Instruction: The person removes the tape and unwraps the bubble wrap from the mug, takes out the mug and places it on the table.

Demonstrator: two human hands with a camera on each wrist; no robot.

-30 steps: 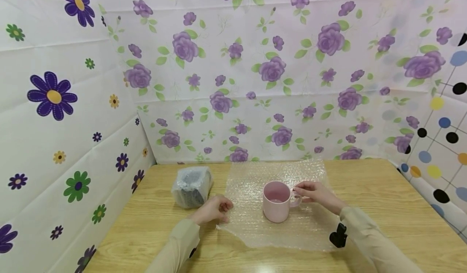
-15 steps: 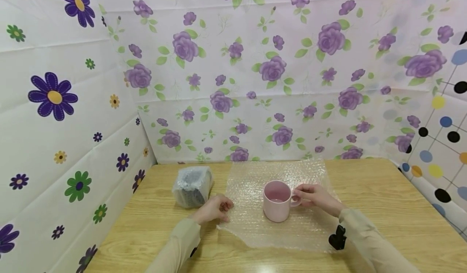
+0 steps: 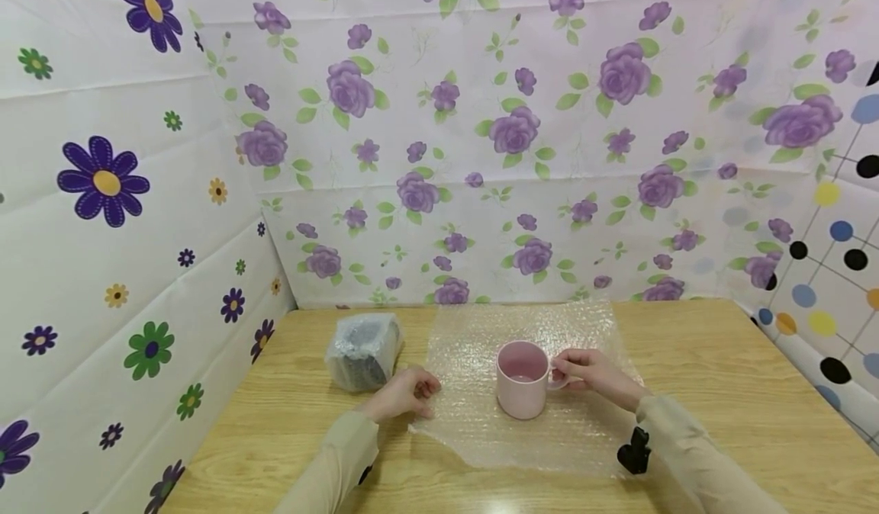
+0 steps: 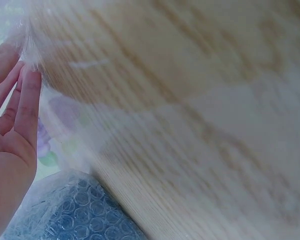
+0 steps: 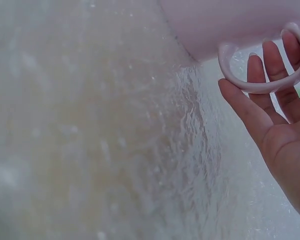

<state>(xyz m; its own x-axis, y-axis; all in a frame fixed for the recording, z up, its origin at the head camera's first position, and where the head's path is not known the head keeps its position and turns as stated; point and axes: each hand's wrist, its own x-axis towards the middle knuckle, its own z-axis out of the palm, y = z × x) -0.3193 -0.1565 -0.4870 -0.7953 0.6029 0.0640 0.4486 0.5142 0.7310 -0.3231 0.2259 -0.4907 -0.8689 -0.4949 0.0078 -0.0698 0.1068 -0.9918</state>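
Observation:
A pink mug (image 3: 522, 388) stands upright on a sheet of bubble wrap (image 3: 467, 422) spread on the wooden table. My right hand (image 3: 594, 377) holds its handle (image 5: 262, 86), the thumb on the outer side and several fingers behind the loop. The mug's body (image 5: 230, 22) shows at the top of the right wrist view. My left hand (image 3: 405, 393) rests at the sheet's left edge, fingers loosely bent, with a gap to the thumb in the head view. In the left wrist view its fingertips (image 4: 32, 82) touch the clear film.
Behind the left hand sits a dark item wrapped in bubble wrap (image 3: 364, 352), its contents blurred by the plastic. The wooden table (image 3: 721, 392) extends to both sides. A floral cloth (image 3: 474, 216) hangs along the back, with patterned cloths at left and right.
My right hand has shifted slightly down along the mug handle, its fingers now covering more of it. The left hand, mug and sheet keep their places.

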